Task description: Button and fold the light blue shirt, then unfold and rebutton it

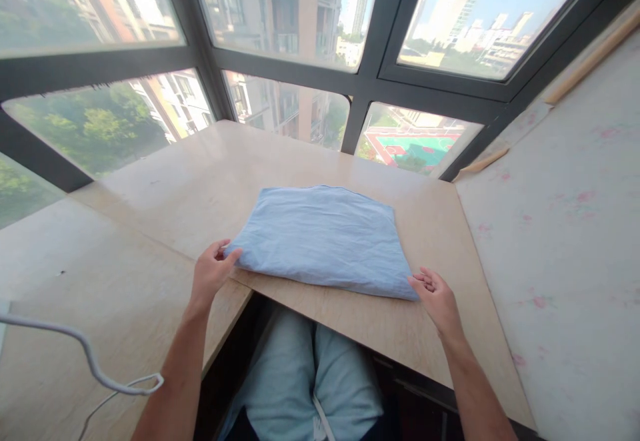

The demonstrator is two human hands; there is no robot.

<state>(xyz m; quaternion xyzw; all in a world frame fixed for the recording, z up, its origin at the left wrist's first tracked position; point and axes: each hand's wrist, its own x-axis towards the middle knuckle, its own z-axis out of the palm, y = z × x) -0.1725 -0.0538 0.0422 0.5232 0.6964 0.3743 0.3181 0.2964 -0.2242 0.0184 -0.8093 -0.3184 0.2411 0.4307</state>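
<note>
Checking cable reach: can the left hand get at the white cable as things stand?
Probably yes: the left hand must first leave the blue cloth and draw back, but nothing visible blocks the white cable near its forearm.

Counter [445, 227]: we see pale, wood-toned boards meeting at a seam [145, 234].
Cloth [325, 241]: light blue, lying flat near our edge.
Cable [87, 354]: white, curving across our left side.

one near head view from above the lap [285, 371], forward and down over the table [210, 181]
</note>
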